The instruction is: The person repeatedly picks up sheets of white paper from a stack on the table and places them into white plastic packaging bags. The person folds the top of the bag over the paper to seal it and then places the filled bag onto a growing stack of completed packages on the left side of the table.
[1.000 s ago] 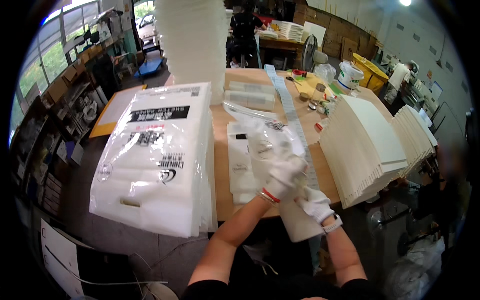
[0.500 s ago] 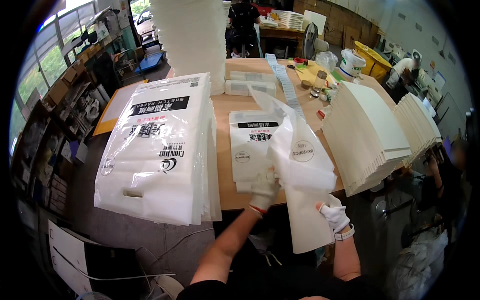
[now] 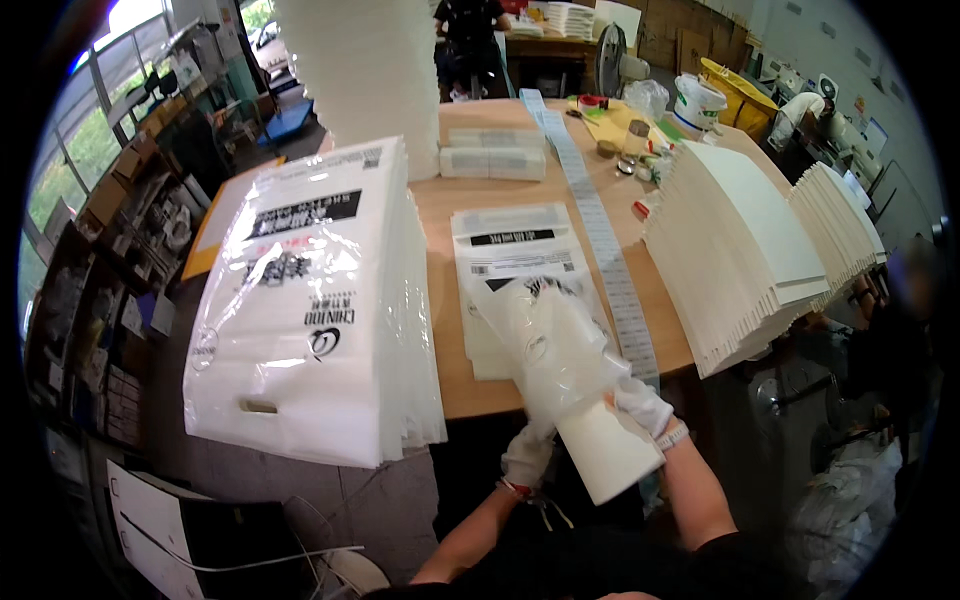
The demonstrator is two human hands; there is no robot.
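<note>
Take the flat bag pile (image 3: 530, 240) on the surface (image 3: 665, 335) as landmark. The curled paper sheaf (image 3: 610, 450) is nearer the wearer than the pile and to its right, its near end jutting past the surface's edge; a clear bag (image 3: 560, 345) sleeves its far end, overlapping the pile. The right hand (image 3: 642, 403), gloved, has its fingers bent around the sheaf's right edge beside the bag's mouth. The left hand (image 3: 527, 455), gloved too, is at the sheaf's left, near the bag's lower edge; whether its fingers grip anything, I cannot tell. The sheaf seems moderately light, springy and easily creased, best gripped by both long edges; the film looks thin, limp and slippery, best pinched at its mouth.
</note>
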